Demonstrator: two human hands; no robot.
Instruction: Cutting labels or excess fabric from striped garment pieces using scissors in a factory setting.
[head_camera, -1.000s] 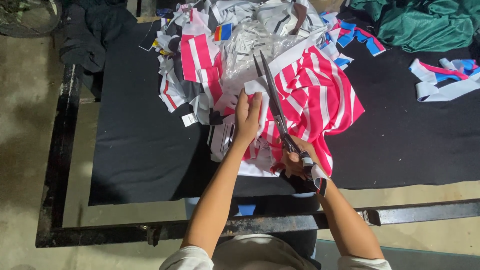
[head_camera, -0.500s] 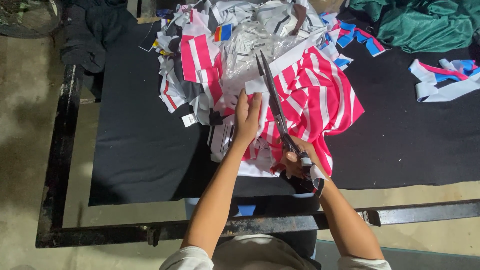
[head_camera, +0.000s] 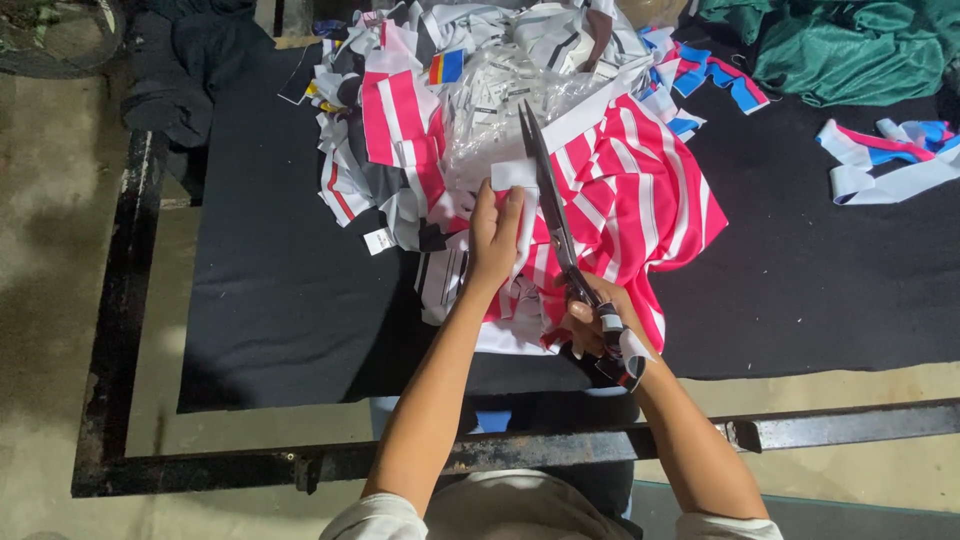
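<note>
On the black table (head_camera: 280, 300), seen from the head camera, a heap of cloth lies in the middle. The left hand (head_camera: 495, 235) presses flat on a white strip (head_camera: 515, 175) of the pink and white striped cloth (head_camera: 630, 200), fingers stretched out and holding it down. The right hand (head_camera: 595, 320) is clenched around the handles of big scissors (head_camera: 550, 210). The blades lie close together, just beside the left fingers. It looks like a cut along the white strip is under way. The next snip needs care, so the blades stay off the fingers. Green cloth (head_camera: 850, 50) sits at the far right corner, with blue and pink strips (head_camera: 890, 160) near it. A dark metal frame (head_camera: 120, 300) runs around the table over a dull concrete floor (head_camera: 50, 250).
</note>
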